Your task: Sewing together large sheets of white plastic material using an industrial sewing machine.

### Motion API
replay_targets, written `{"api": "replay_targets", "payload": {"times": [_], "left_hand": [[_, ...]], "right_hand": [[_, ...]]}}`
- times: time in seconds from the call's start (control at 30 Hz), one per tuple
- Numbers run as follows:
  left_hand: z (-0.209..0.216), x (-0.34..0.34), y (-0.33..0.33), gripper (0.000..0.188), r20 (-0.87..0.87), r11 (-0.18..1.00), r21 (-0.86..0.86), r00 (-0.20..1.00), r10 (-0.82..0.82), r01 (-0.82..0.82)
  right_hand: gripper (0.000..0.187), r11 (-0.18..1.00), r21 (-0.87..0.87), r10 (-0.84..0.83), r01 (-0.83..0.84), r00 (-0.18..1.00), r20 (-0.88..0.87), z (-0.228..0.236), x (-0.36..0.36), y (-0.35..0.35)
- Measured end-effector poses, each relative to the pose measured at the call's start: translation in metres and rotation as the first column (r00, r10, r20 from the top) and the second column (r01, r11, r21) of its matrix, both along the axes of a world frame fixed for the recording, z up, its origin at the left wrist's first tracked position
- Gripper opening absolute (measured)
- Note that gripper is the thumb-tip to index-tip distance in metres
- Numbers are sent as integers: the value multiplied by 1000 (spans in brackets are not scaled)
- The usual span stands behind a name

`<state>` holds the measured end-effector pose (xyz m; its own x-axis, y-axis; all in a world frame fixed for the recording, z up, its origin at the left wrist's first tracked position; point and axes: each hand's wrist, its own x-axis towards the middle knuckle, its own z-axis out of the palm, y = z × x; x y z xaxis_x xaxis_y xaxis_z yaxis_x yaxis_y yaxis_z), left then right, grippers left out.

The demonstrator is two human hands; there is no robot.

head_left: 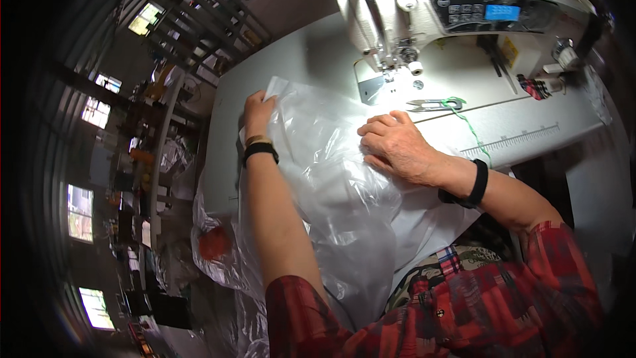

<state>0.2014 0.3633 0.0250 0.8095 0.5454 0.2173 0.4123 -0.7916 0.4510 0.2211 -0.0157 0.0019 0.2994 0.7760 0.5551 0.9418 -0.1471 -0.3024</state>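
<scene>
Pinching with the fingers of the left hand (pixel 258 116) the far left edge of a translucent plastic sheet (pixel 318 132), out to the left of the sewing machine (pixel 397 0). Resting the right hand (pixel 401 149) on the same sheet with bent fingers, on the near side of the sewing machine's needle; cannot tell whether clutching a fold or merely pressing. Wearing black wristbands (pixel 478 185) on both arms. Spread in shiny wrinkles over the bench (pixel 235 99), left of and nearer than the sewing machine, then draped over the near edge toward the plaid shirt (pixel 430 311). Just on the near side of the sewing machine, with metal thread snips (pixel 427 105) lying under green thread (pixel 472 129); to the right of these, marked with a ruler scale (pixel 513 139). Glowing blue on the sewing machine's front, as a small display (pixel 502 12).
</scene>
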Motion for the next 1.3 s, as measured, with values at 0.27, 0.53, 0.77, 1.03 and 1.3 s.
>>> {"api": "replay_targets", "payload": {"times": [0.27,0.53,0.77,1.03,1.3], "left_hand": [[83,-65,-45,21,262,807,-495,941,-215,322],[128,-94,-140,28,316,705,-541,888,-335,458],[142,-80,-204,18,360,723,-486,866,-346,491],[140,-75,-231,14,499,739,-440,823,-272,511],[121,-65,-237,15,276,714,656,802,-529,246]], "right_hand": [[22,995,-5,104,-104,994,-36,-3,8,-59],[21,1000,-4,-27,28,999,43,32,-24,-102],[69,873,308,471,-379,489,-734,63,-96,-30],[50,627,690,564,-360,-401,-722,36,-95,21],[27,702,598,513,-386,-308,-801,42,-92,-3]]}}
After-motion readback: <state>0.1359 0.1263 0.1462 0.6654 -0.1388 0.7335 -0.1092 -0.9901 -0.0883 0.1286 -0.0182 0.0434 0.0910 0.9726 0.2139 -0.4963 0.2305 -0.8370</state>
